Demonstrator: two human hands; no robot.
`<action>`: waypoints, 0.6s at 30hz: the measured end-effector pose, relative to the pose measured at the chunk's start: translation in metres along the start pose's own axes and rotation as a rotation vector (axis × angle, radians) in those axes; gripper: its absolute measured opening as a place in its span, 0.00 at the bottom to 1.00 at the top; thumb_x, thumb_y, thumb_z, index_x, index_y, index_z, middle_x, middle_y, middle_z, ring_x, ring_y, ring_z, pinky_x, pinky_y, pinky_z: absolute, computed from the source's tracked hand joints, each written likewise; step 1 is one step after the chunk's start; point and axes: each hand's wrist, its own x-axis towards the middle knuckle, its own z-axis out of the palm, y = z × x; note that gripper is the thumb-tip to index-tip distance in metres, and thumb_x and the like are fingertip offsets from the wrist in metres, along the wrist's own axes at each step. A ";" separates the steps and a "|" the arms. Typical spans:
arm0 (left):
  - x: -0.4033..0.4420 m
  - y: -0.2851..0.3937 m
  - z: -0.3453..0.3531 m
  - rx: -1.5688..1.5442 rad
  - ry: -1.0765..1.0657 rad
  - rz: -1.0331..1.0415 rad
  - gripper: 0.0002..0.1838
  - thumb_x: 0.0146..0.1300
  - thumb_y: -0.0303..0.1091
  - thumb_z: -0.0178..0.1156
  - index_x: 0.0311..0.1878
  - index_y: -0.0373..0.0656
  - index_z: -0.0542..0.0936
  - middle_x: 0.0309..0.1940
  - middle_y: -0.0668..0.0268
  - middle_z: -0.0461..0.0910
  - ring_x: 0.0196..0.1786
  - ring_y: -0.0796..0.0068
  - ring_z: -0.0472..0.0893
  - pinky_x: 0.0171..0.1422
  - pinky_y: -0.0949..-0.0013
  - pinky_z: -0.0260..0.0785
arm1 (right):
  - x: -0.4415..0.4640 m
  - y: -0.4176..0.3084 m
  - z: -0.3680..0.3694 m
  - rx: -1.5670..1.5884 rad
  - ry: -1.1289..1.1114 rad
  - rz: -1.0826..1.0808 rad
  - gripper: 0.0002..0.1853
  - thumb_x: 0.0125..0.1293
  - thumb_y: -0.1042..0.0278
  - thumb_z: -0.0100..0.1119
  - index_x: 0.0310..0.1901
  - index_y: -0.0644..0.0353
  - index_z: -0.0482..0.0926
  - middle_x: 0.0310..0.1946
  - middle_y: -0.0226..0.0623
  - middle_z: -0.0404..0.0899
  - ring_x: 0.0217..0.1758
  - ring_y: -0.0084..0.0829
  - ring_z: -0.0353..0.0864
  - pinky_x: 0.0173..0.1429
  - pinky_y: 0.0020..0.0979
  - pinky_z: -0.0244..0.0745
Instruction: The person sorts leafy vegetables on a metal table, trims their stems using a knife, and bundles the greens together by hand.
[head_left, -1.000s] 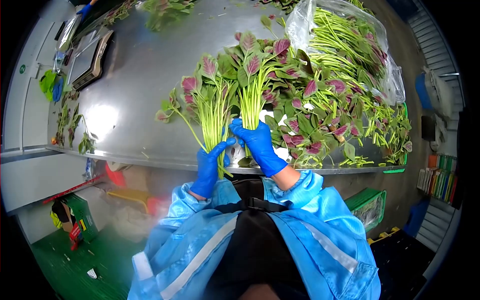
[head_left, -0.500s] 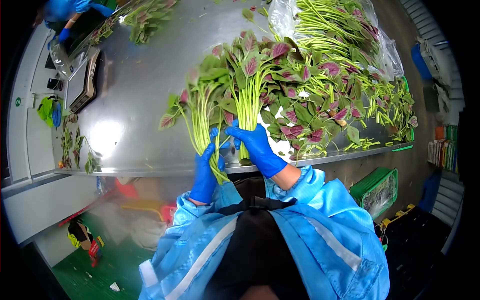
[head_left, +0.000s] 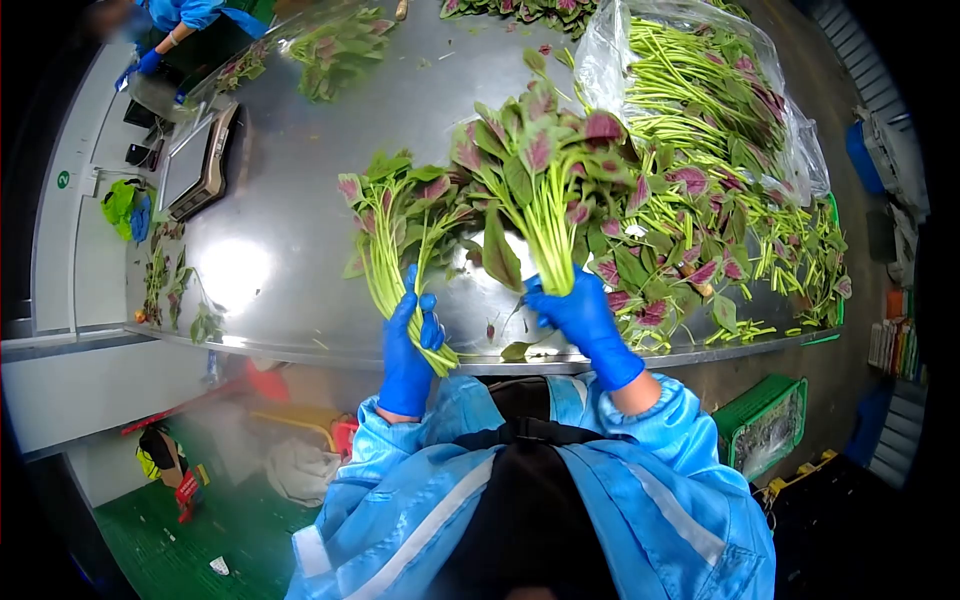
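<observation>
My left hand (head_left: pixel 408 345), in a blue glove, is closed round the lower stems of a bunch of leafy greens (head_left: pixel 390 250) near the table's front edge. To its right, my right hand (head_left: pixel 580 310), also gloved in blue, grips a second bunch of greens (head_left: pixel 550 200) by the stems. Both bunches point away from me, with green and purple leaves at the top, and a gap lies between the hands. Beside my right hand spreads a loose pile of greens (head_left: pixel 690 240) with cut stems.
A clear plastic bag (head_left: pixel 600 62) of greens lies at the back right of the metal table (head_left: pixel 290 190). A scale (head_left: pixel 200 160) stands at the left. A co-worker's blue-gloved hand (head_left: pixel 150 62) shows at the upper left. A green crate (head_left: pixel 762 425) is below the table, right.
My right hand has moved right and away from my left with its bunch, which was close beside the other. My left hand keeps its bunch. More of the co-worker shows at the upper left.
</observation>
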 end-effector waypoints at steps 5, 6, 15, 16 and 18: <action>-0.007 -0.008 0.008 0.205 0.020 0.057 0.26 0.68 0.38 0.53 0.69 0.45 0.65 0.31 0.68 0.78 0.18 0.84 0.67 0.23 0.80 0.59 | 0.000 -0.035 -0.018 0.192 0.043 -0.037 0.11 0.57 0.73 0.64 0.41 0.65 0.79 0.25 0.35 0.81 0.20 0.21 0.78 0.21 0.22 0.70; -0.009 -0.011 0.012 0.280 0.028 0.075 0.26 0.68 0.39 0.53 0.68 0.44 0.66 0.31 0.69 0.77 0.18 0.84 0.67 0.23 0.80 0.58 | -0.002 -0.039 -0.014 0.245 -0.026 -0.049 0.11 0.57 0.72 0.65 0.41 0.66 0.79 0.26 0.34 0.81 0.19 0.21 0.78 0.21 0.22 0.70; -0.020 -0.040 0.023 0.490 -0.036 0.140 0.18 0.67 0.32 0.57 0.57 0.35 0.74 0.34 0.59 0.82 0.19 0.81 0.71 0.21 0.80 0.61 | 0.020 -0.027 0.037 0.497 -0.116 0.093 0.13 0.60 0.65 0.65 0.41 0.65 0.79 0.28 0.35 0.81 0.22 0.24 0.79 0.25 0.25 0.73; -0.021 -0.043 0.019 0.492 -0.032 0.135 0.17 0.67 0.32 0.57 0.56 0.35 0.74 0.34 0.59 0.82 0.19 0.81 0.71 0.21 0.80 0.61 | 0.020 -0.028 0.037 0.503 -0.106 0.154 0.13 0.60 0.65 0.65 0.41 0.65 0.79 0.28 0.35 0.81 0.22 0.24 0.79 0.25 0.25 0.74; -0.024 -0.049 0.015 0.491 -0.017 0.127 0.16 0.67 0.32 0.57 0.54 0.35 0.75 0.33 0.59 0.82 0.19 0.81 0.72 0.21 0.80 0.61 | 0.023 -0.016 0.041 0.564 -0.140 0.192 0.15 0.60 0.62 0.67 0.43 0.63 0.79 0.27 0.32 0.80 0.24 0.21 0.78 0.28 0.23 0.72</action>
